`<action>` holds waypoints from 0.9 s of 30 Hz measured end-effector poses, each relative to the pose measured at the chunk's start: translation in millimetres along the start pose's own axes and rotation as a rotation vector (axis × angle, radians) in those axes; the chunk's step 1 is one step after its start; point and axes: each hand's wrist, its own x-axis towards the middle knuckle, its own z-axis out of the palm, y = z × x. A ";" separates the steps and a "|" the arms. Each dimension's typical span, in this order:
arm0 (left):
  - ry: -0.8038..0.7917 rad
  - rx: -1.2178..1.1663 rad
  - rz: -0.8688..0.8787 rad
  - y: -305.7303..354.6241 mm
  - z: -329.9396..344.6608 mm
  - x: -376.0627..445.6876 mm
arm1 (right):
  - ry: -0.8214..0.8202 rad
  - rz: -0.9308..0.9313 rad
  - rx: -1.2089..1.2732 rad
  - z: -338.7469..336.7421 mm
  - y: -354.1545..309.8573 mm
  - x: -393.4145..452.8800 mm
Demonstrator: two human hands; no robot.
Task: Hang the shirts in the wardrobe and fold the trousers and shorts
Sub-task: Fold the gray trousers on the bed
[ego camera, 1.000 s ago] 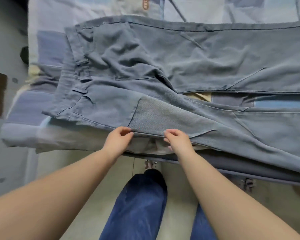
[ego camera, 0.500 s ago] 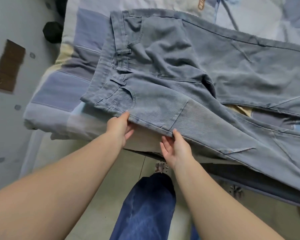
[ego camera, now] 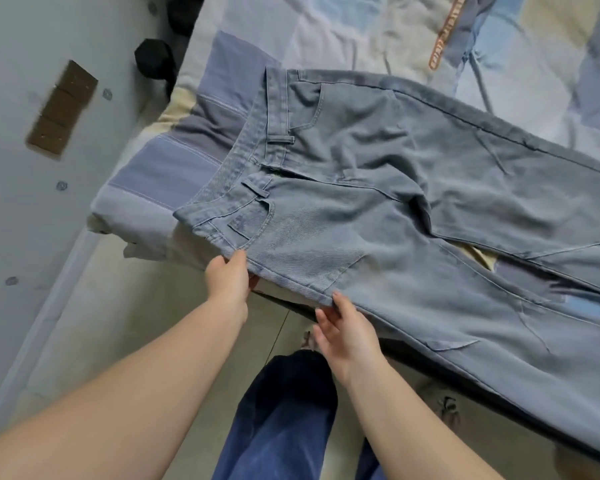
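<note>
Grey-blue jeans (ego camera: 378,188) lie spread on the bed, waistband to the left and both legs running off to the right. The near leg hangs a little over the bed's front edge. My left hand (ego camera: 227,277) pinches the near side seam just below the front pocket, thumb on top and fingers underneath. My right hand (ego camera: 343,329) is further right along the same seam, its fingers fairly straight and its fingertips touching the edge of the cloth from below.
The bed carries a patchwork quilt (ego camera: 174,168) in blue, grey and cream. A black object (ego camera: 155,58) sits by the bed's left corner. Pale tiled floor (ego camera: 125,323) lies below me, where my legs in dark blue trousers (ego camera: 281,410) stand.
Both hands slid left along the near seam toward the waistband. My right hand loosened from a pinch to straight fingers at the edge. The view turned, tilting the jeans.
</note>
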 end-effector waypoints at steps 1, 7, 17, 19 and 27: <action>-0.004 -0.010 0.026 2.8 1.4 -2.1 | 0.000 -0.025 0.014 0.6 -3.7 -4.6; -0.130 -0.098 0.144 50.8 44.3 -15.0 | 0.025 -0.241 0.079 23.5 -70.6 -11.4; -0.268 0.018 0.406 179.5 183.3 15.4 | 0.124 -0.645 -0.069 100.4 -238.5 22.5; -0.275 0.036 0.430 195.0 207.2 25.4 | 0.132 -0.707 -0.114 112.0 -263.6 32.9; -0.274 0.074 0.453 213.1 255.0 80.7 | 0.143 -0.814 -0.315 152.1 -331.1 90.1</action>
